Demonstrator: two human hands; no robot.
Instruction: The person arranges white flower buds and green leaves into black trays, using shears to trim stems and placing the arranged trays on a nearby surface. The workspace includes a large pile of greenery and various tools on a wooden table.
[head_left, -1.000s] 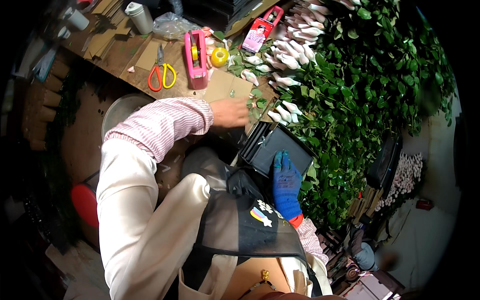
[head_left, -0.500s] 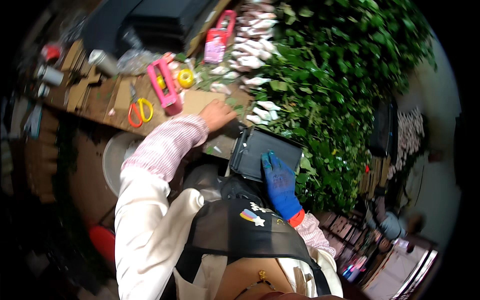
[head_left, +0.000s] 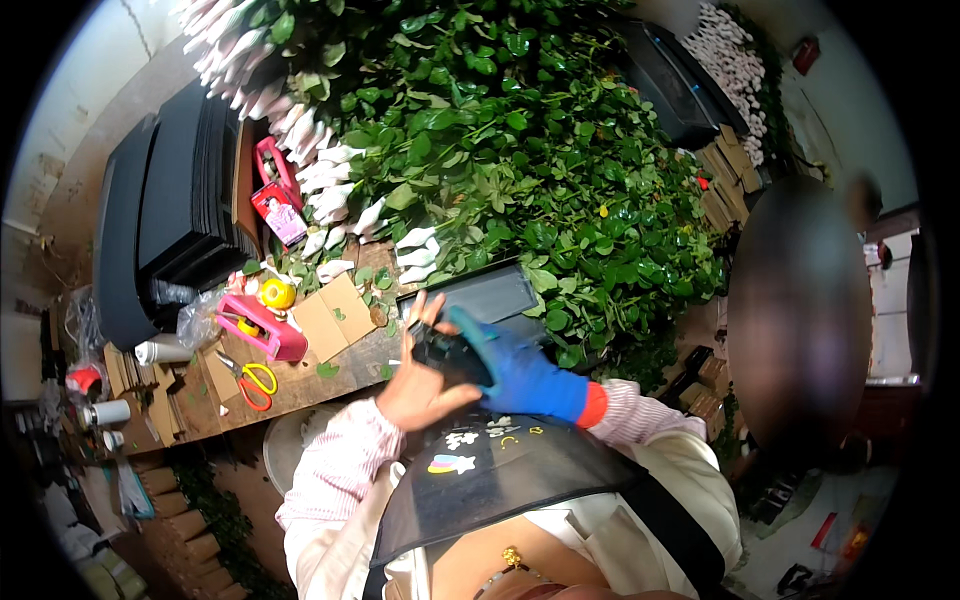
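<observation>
My bare left hand (head_left: 418, 378) and my blue-gloved right hand (head_left: 528, 380) meet in front of my apron. Between them is a dark, crumpled-looking thing (head_left: 447, 356); its kind is unclear. The left fingers curve around its far side, with the thumb at its near side. My right glove presses against its other side, fingers bent and partly smeared by motion. Just beyond my hands lies a shallow dark tray (head_left: 490, 296) at the table's edge. Flowers with white-wrapped heads (head_left: 417, 256) and leafy green stems (head_left: 500, 170) are heaped behind it.
On the wooden table to the left are a pink tape dispenser (head_left: 262, 328), scissors with red and yellow handles (head_left: 250, 385), a yellow tape roll (head_left: 276, 293) and a cardboard piece (head_left: 337, 315). Black stacked sheets (head_left: 195, 190) stand farther back. A pale bucket (head_left: 285, 445) sits below the table edge.
My left hand has come from the table edge to my right hand, and the dark thing is now between them. My right hand has left the tray. The view has turned.
</observation>
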